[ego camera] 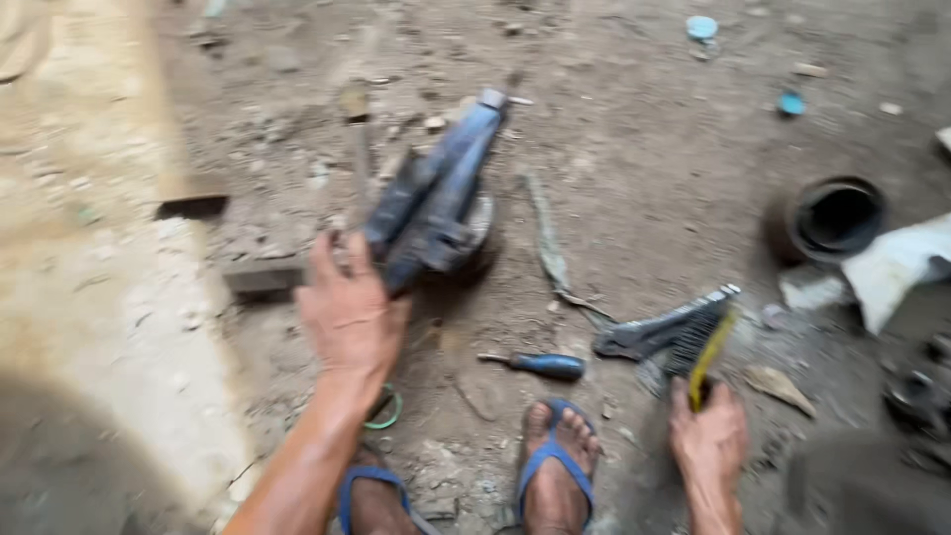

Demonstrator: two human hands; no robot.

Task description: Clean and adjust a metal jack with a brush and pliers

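Observation:
My left hand grips the near end of a long dark grey metal part that slants up and away over the dirt floor, resting on a round metal piece. My right hand is closed on the yellow handle of a wire brush, whose dark bristles touch a second dark metal part lying on the ground. A blue-handled screwdriver lies between the two hands, just beyond my right foot in a blue sandal. The picture is motion-blurred.
A dark round ring or pipe end sits at the right beside a white rag. A strip of flat metal lies in the middle. A green ring lies by my left wrist. Pale concrete fills the left side.

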